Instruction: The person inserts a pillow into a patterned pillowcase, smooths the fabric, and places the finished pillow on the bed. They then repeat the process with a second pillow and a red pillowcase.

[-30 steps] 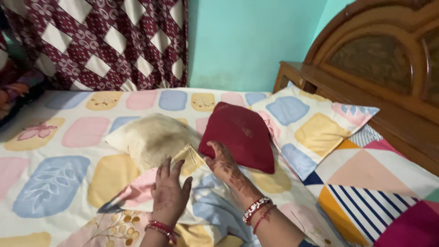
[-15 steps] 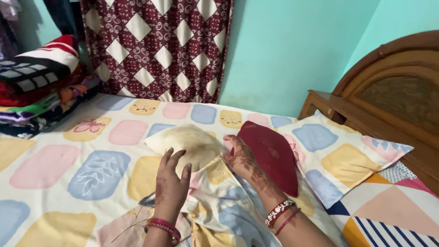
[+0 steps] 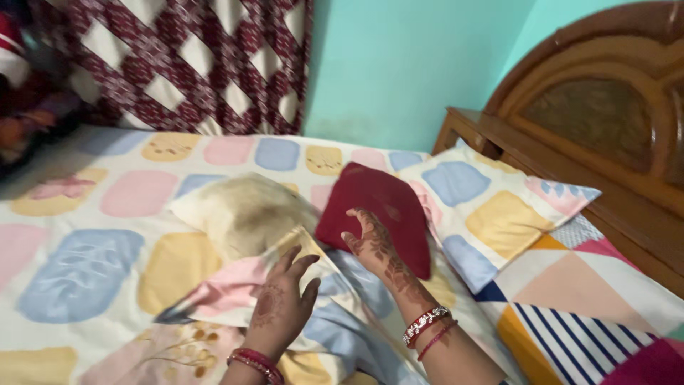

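Left hand: open, fingers spread and slightly curled, palm resting on the loose pillowcase. Its grip is wide and closes on nothing; the fingertips lie at the upper edge of the fabric. Red bangles sit at the wrist.

Right hand: open and flat, fingers extended, lying against the lower left edge of the dark red cushion. Its grip is likewise wide and holds nothing; whether the thumb catches any cloth beneath cannot be told. Bangles and a red thread sit at this wrist.

The pillowcase, patterned in pastel pink, blue and yellow blocks, lies crumpled on the bed beneath and between both hands, its open end pointing away from the left grip.

The bare cream pillow, marked with a dark stain, lies just beyond the left hand's fingertips, its near end touching or tucked under the pillowcase edge. It sits to the left of the right grip, just beside the red cushion.

To the right of the right hand, a covered pillow in the same pastel pattern leans toward the wooden headboard. All rest on the patterned bedsheet.
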